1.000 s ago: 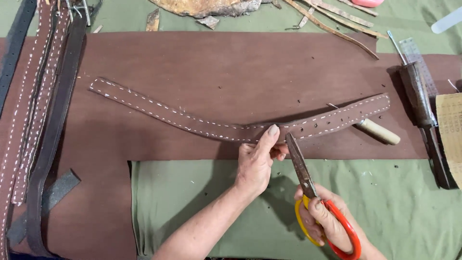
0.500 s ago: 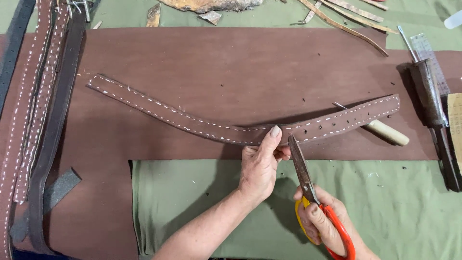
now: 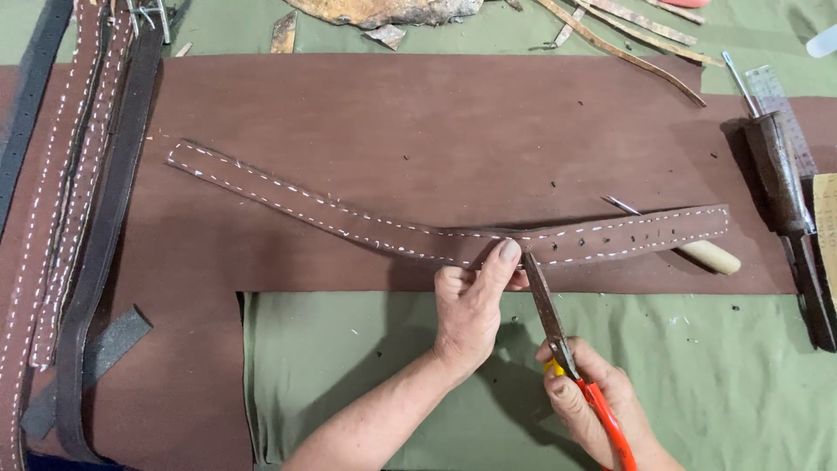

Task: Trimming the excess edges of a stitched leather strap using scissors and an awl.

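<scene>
While the left hand (image 3: 471, 318) pinches the lower edge of the stitched brown strap (image 3: 418, 234), forefinger pressed flat on top, the right hand (image 3: 602, 406) is curled around the red-handled scissors (image 3: 558, 336), blade tips touching the strap just beside that finger. Strap's long and wavy with white stitching and punched holes, lying on a big matte brown leather sheet (image 3: 418, 122) over a green cloth-covered table (image 3: 349, 358). More stitched straps (image 3: 70, 192) are piled on the left, and a wooden-handled awl (image 3: 689, 246) pokes out from under the strap's right end.
</scene>
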